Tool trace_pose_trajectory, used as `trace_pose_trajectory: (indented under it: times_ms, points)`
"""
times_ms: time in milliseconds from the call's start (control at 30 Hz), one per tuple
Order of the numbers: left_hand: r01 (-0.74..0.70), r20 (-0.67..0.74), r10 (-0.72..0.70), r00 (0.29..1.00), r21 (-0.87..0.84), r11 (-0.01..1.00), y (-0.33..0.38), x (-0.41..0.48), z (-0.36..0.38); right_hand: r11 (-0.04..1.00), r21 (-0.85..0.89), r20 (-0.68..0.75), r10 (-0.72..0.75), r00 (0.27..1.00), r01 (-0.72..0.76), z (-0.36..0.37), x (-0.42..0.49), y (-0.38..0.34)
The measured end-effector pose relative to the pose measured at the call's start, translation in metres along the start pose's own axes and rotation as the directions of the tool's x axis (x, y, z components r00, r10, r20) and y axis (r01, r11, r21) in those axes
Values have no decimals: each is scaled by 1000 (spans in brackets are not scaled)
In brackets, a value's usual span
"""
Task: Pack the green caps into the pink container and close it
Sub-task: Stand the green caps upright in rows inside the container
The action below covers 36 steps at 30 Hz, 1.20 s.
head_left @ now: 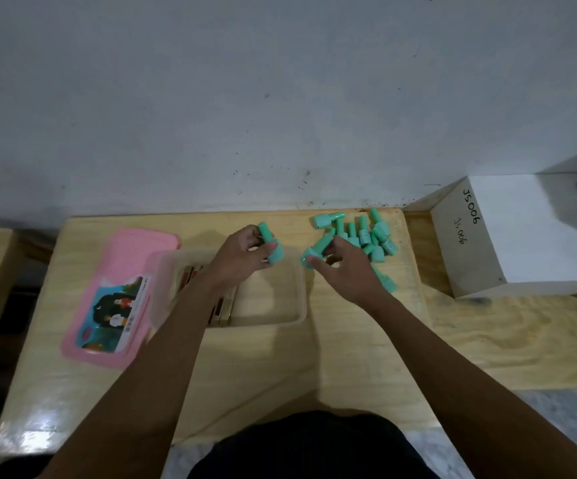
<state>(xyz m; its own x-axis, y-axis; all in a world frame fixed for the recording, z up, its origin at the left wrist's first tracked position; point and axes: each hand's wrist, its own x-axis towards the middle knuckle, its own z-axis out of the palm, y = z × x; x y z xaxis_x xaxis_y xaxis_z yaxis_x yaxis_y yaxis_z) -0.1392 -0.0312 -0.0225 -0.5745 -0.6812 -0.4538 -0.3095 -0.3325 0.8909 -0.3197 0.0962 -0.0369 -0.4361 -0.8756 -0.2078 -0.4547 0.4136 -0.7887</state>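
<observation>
OK, on the table point(349, 357), the pink lid point(131, 257) lies off, left of the open container point(301, 305). Our left hand point(242, 252) grips two green caps point(265, 232) above its far rim; our right hand point(345, 271) pinches one cap point(318, 248) beside the loose pile point(366, 233). Risk: we fumble the doubled grip, caps bounce out.

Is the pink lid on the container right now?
No, the pink lid lies flat on the table, left of the open container.
</observation>
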Motion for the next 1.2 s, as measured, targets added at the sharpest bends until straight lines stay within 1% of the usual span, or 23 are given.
trace_pose_trajectory:
  times_ms: [67,167,267,300,367,433,667,833,1067,1200]
  points:
    - [1,-34,0,999,33,999,-12,-5,-6,981,-183,20,-55,998,58,9,9,-10]
    - [-18,-103,37,994,175,984,-21,-11,-10,885,-427,66,-175,982,186,19,21,-22]
    - [-29,-145,88,986,370,928,-30,-10,-14,767,-561,154,-273,950,312,27,34,-24]
    - [-23,-164,102,981,424,905,-33,-9,-15,724,-601,190,-282,940,338,30,38,-22]
    - [-31,-191,141,971,487,873,-39,-7,-17,672,-648,228,-276,934,357,35,40,-21]
    - [-43,-190,166,968,526,849,-44,-5,-17,643,-674,239,-275,931,363,40,39,-22]
    - [-37,-174,184,967,621,783,-60,1,-9,615,-734,204,-203,958,287,48,36,-28]
    - [-95,-137,233,963,637,765,-63,9,3,637,-726,184,-185,965,260,47,34,-27]
    - [-92,-195,264,945,616,782,-67,14,11,716,-656,129,-205,970,239,39,28,-24]
    - [-68,-243,229,943,533,844,-69,15,13,750,-623,93,-211,973,222,39,26,-19]
